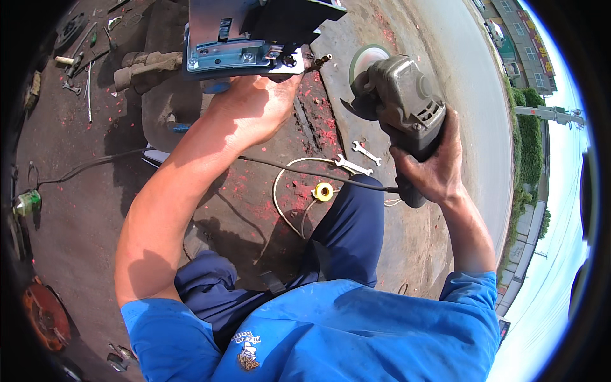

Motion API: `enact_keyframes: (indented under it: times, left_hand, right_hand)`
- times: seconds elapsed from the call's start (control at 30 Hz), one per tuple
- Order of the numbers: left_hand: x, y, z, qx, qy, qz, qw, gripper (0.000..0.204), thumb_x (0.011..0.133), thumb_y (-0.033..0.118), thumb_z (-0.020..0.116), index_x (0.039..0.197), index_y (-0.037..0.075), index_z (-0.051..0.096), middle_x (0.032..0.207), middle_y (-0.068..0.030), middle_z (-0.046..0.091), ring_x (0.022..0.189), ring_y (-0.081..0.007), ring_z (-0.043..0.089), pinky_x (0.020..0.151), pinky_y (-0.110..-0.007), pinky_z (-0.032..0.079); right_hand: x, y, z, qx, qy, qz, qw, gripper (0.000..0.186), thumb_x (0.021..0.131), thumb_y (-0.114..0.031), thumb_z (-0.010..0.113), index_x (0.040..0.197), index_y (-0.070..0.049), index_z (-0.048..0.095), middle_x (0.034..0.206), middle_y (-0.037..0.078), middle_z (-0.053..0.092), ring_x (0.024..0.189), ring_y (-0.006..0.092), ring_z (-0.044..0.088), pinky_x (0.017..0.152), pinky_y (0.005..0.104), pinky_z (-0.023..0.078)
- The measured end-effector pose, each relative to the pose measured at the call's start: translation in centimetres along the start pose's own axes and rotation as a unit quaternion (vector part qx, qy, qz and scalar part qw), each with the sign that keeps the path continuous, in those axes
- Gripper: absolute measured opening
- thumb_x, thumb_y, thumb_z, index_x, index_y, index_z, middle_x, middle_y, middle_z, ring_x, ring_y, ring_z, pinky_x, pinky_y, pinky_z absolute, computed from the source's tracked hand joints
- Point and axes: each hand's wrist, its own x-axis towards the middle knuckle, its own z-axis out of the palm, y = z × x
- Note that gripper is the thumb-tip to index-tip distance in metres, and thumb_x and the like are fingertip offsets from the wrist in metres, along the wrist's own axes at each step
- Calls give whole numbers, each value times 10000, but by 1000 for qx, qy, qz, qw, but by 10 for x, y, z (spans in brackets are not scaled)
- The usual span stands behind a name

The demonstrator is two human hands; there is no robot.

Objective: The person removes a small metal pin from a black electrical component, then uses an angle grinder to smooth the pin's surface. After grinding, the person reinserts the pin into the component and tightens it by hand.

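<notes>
Currently, the two hands are well apart, each at a thing of its own. The right hand (pixel 439 162) is wrapped round the dark body of an angle grinder (pixel 407 92), with the thumb across the near side and the fingers going out of sight behind it. The grinder is held up at the right of centre, its head pointing away from the person and its pale, green-rimmed disc (pixel 370 58) on the left side, apart from the metal assembly (pixel 235 57) at the top of the view. The left hand (pixel 264 105) is at the lower edge of that assembly, which has shiny plates, screws and a black panel; its fingers are hidden there, so I cannot tell how firmly they close. A black cord (pixel 299 169) runs from the grinder's lower end leftward, passing the left forearm. Near the raised knee (pixel 363 200) lie two open-ended wrenches (pixel 366 153), side by side, and a yellow roll (pixel 323 191) beside a loop of pale cable (pixel 276 190). Red flecks dot the dark ground, and a green bottle (pixel 27 202) is at the far left.
</notes>
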Motion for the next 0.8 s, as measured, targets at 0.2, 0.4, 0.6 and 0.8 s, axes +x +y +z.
enact_keyframes:
  times: [0.2,0.4,0.6,0.8]
  left_hand:
    - [3,14,-8,120,57,169,977,540,876,5,526,1416,20,535,1401,-203,577,1328,-397,529,1129,-436,437]
    - [2,25,-16,188,61,194,961,556,864,-35,547,1417,17,532,1394,-214,594,1286,-405,573,1109,-456,462]
    - [5,28,-14,161,68,181,968,534,870,-34,532,1399,39,558,1369,-192,629,1273,-389,600,1109,-453,474]
    - [5,26,-8,191,92,180,960,506,877,-37,540,1373,57,578,1372,-162,633,1252,-376,616,1082,-445,497]
  right_hand:
    - [-32,23,17,443,-24,208,872,784,732,-354,867,1330,-9,494,1116,145,668,925,216,696,841,399,588]
    - [-32,38,61,503,-17,152,851,794,738,-411,829,1338,4,514,1072,156,681,878,253,706,782,405,597]
    - [-5,54,55,449,-73,110,884,838,718,-394,832,1378,-6,490,1111,129,677,944,220,691,857,374,566]
    - [8,55,37,457,-125,160,866,816,689,-365,850,1332,18,525,1180,114,640,1077,195,599,955,357,491]
